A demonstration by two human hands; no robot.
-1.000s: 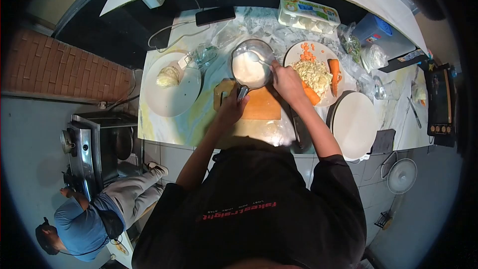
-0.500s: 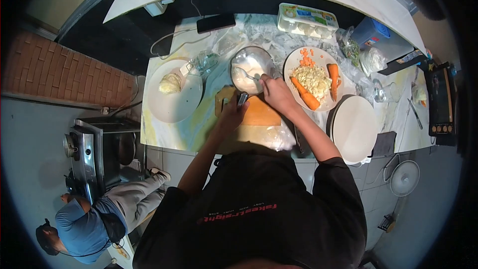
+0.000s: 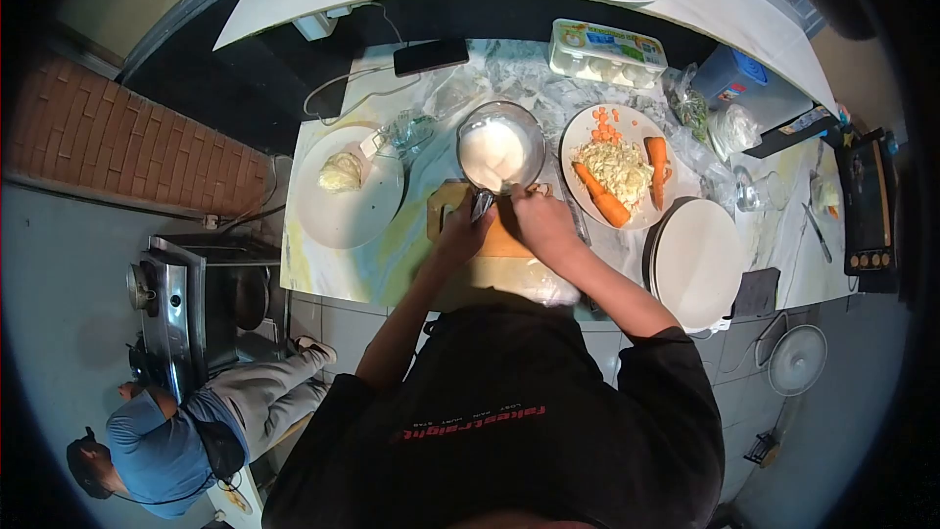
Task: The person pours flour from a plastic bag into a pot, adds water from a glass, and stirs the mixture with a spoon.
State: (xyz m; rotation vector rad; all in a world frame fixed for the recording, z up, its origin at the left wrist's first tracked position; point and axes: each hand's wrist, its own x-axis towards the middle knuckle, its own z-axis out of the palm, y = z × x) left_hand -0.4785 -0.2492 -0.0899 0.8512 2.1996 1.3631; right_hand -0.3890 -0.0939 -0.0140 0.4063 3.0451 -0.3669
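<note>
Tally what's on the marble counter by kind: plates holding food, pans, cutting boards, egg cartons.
Plates holding food: 2, left plate, right plate
Pans: 1, metal pan
Cutting boards: 1, cutting board
Egg cartons: 1, egg carton
Total: 5

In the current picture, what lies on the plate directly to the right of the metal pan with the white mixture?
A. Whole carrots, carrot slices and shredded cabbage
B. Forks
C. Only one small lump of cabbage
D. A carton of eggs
A: the plate beside the pan carries two whole carrots, a few carrot slices and a heap of shredded cabbage.
</note>
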